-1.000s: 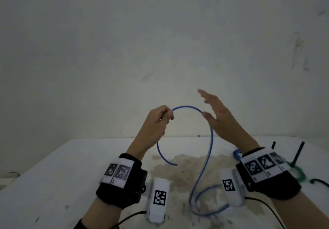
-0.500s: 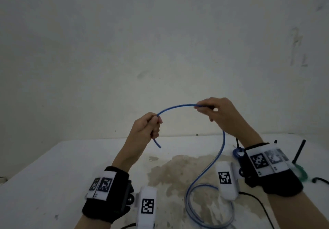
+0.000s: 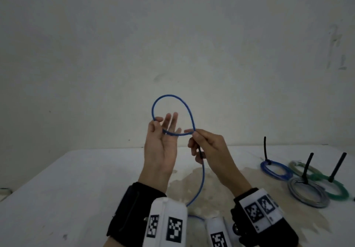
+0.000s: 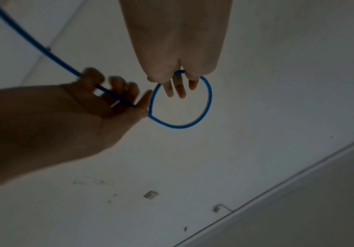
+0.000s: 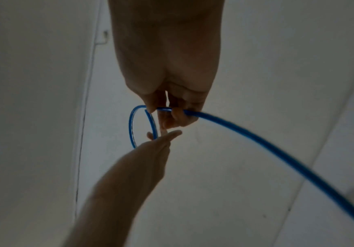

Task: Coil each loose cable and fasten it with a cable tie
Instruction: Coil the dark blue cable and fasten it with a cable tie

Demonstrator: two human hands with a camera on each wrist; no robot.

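Note:
A thin blue cable [image 3: 172,95] forms one loop in the air above the table. My left hand [image 3: 161,146] is raised with its palm toward me and its fingers straight. Its thumb pins the cable against the fingers at the loop's left side. My right hand [image 3: 209,148] pinches the cable between thumb and forefinger where the loop crosses itself. From there the cable hangs down to the table. The left wrist view shows the loop [image 4: 207,100] below the left hand [image 4: 178,50]. In the right wrist view the cable [image 5: 256,138] trails away from the right hand [image 5: 167,66].
On the white table [image 3: 76,189] at the right lie tied coils: a blue one [image 3: 276,170], a grey one [image 3: 307,193] and a green one [image 3: 338,191], each with a black tie tail sticking up. A brown stain [image 3: 211,189] marks the table's middle. A plain wall stands behind.
The right hand has carried the cable round toward the left hand, closing the arc into a loop. The left hand has turned palm toward me and straightened its fingers.

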